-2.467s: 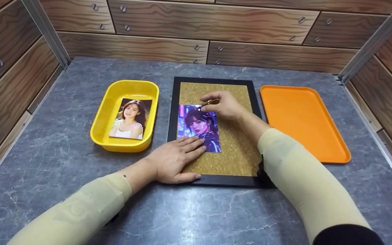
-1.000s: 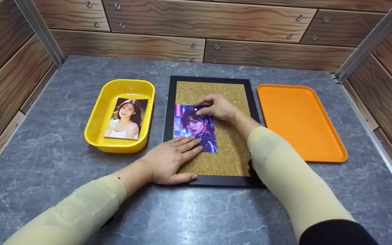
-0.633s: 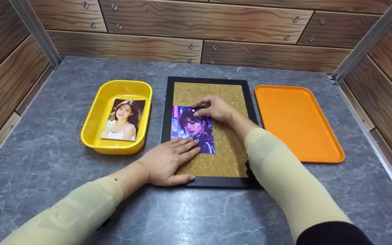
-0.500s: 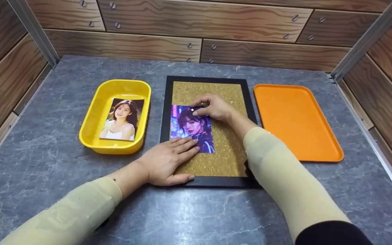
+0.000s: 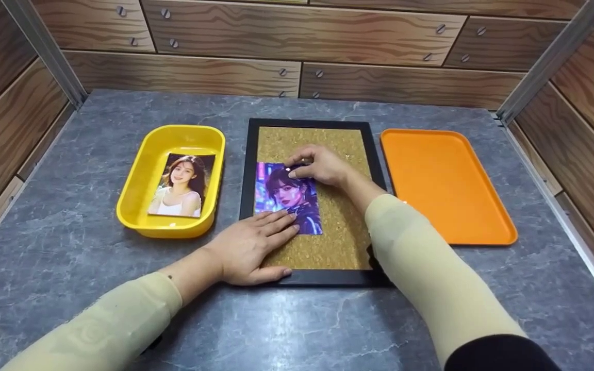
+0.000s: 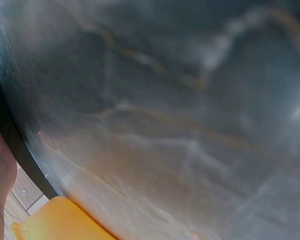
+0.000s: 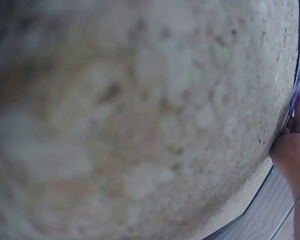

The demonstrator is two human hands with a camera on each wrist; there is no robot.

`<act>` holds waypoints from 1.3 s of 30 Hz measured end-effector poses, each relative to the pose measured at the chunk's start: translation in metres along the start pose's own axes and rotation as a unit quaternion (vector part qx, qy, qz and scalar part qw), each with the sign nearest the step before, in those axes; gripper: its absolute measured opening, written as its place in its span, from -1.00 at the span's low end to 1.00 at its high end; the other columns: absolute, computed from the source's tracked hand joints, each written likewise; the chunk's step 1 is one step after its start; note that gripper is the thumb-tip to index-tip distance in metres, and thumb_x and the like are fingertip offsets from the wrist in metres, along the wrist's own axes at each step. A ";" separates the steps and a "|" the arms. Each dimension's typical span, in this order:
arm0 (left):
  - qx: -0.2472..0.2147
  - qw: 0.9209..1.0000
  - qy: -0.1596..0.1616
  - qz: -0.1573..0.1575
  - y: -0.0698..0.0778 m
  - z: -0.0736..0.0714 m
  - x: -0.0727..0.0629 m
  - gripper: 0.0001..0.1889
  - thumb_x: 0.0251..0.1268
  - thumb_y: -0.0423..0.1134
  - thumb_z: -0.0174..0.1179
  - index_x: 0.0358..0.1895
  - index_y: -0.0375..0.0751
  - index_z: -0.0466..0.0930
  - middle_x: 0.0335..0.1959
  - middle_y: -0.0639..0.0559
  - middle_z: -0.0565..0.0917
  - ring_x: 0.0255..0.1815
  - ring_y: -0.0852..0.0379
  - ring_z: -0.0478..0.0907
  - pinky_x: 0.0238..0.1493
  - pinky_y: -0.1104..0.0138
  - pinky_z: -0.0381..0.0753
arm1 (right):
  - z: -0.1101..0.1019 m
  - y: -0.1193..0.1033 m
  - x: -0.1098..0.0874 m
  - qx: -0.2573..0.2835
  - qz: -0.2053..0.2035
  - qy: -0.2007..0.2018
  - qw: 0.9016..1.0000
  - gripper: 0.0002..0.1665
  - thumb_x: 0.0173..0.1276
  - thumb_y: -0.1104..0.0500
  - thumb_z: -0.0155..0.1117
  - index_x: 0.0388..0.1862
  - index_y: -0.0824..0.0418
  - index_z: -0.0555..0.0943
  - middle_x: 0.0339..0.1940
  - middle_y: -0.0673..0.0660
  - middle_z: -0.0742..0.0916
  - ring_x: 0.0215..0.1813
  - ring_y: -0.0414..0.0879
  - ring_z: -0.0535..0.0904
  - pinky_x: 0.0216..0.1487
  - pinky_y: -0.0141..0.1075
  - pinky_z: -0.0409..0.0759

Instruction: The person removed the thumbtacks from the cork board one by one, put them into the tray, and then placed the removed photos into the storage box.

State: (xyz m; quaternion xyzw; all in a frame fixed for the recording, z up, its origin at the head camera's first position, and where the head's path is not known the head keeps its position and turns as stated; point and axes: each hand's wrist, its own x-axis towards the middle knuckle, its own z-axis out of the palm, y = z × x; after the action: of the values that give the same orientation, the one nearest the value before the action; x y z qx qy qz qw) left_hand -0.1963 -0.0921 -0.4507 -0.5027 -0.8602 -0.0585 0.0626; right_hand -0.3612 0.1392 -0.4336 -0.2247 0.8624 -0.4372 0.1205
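Note:
A photo of a dark-haired figure in neon colours lies on the cork board with a black frame. My left hand rests with its straight fingers over the photo's lower left part, the thumb on the frame's near edge. At the photo's top edge, my right hand pinches a small shiny push pin, mostly hidden by thumb and forefinger. In the right wrist view the cork fills most of the picture, and the right hand shows at the right edge.
Left of the board stands a yellow box with another photo inside. An orange tray lies on the right. Tiny shiny bits show on the cork behind the right hand. Wood-patterned walls surround the grey marbled table.
My right hand's thumb and forefinger have come down and closer together at the photo's top edge. The left hand stays in place on the photo. The head view has shifted slightly.

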 end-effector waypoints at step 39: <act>0.000 1.000 0.006 0.001 0.001 0.000 -0.001 -0.15 0.41 0.40 -0.30 0.52 -0.18 0.18 0.53 -0.15 0.22 0.57 -0.09 0.11 0.55 0.07 0.14 | 0.000 -0.003 -0.002 -0.012 0.014 -0.004 1.000 -0.65 0.17 0.16 0.50 -0.03 0.16 0.74 0.19 0.12 0.65 0.31 -0.03 0.46 0.48 -0.18 0.26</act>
State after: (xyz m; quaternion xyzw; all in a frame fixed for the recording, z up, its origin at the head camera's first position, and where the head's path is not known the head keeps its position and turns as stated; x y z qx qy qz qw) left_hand -0.1951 -0.0929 -0.4505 -0.5035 -0.8592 -0.0613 0.0676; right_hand -0.3586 0.1388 -0.4316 -0.2162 0.8702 -0.4239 0.1275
